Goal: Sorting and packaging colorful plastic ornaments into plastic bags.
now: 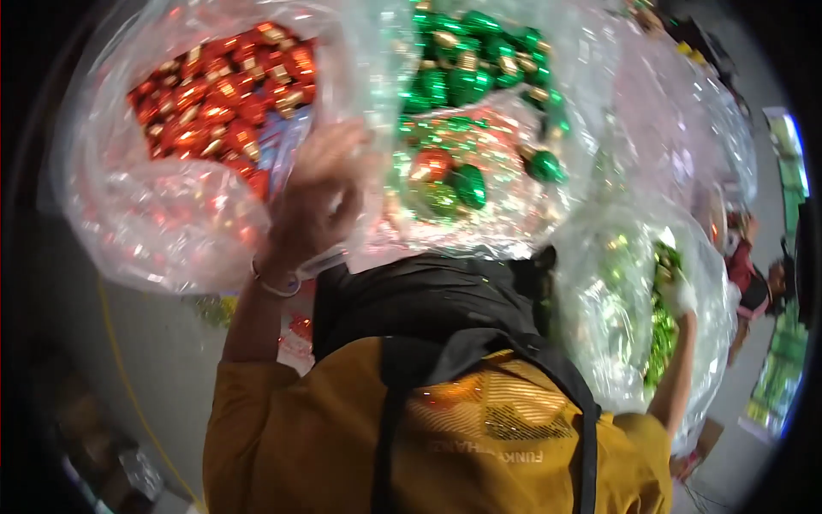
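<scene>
My left hand [330, 176], smeared by motion, hovers between two clear plastic bags. A bag of shiny red baubles [227, 103] with gold caps lies on its left, and green baubles [467, 73] with gold caps fill the one ahead. On the shiny plastic in front of me rest a red bauble [431, 164], a dark green bauble [469, 186] and a light green bauble [441, 200]. Over at the right, my right hand [681, 297] reaches into another clear bag of light green baubles [661, 338]; something white covers part of it and its fingers are hidden.
More clear plastic sheeting [676, 128] bulges at the far right. Beyond it, another person in a dark red top [747, 278] is at the right edge. A yellow line [120, 360] runs along the grey floor at left. Boxes [86, 420] stand at lower left.
</scene>
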